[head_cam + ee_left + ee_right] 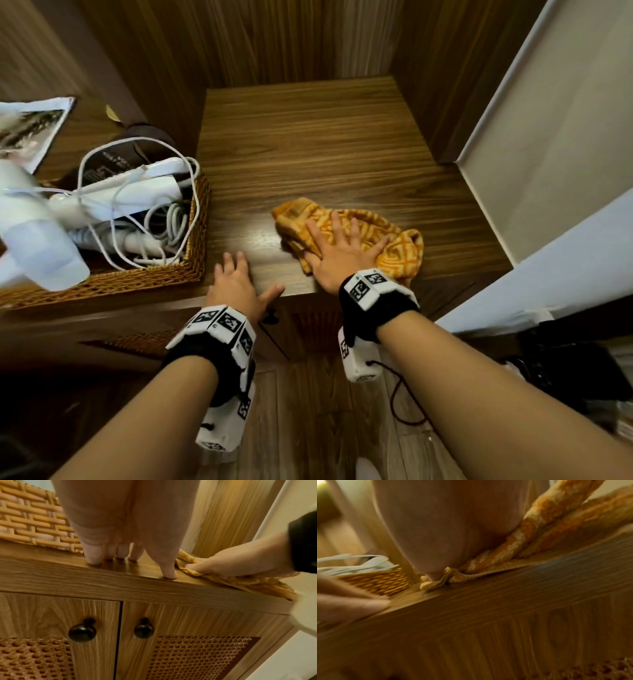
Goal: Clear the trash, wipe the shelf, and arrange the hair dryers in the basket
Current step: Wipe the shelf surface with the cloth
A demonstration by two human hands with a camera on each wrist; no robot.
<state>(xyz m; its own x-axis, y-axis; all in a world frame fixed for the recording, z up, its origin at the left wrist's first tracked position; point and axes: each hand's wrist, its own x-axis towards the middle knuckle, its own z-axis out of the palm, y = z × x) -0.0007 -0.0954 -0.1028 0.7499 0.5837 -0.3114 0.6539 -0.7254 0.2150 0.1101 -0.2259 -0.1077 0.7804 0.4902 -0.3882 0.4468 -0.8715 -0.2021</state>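
Observation:
An orange patterned cloth (400,255) lies crumpled on the wooden shelf top (325,147) near its front edge. My right hand (339,246) presses flat on the cloth with fingers spread; the cloth (254,584) hangs a little over the edge. My left hand (236,279) rests with straight fingers on the shelf's front edge, just right of the wicker basket (191,267). White hair dryers (137,192) with tangled white cords lie in the basket. In the left wrist view the fingertips (93,558) touch the wood beside the basket (32,519).
A dark pouch (137,150) sits at the basket's back. A printed paper (30,126) lies at far left. Wooden panel walls enclose the shelf, with a white wall (548,154) at right. Below are two cabinet doors with dark knobs (82,631).

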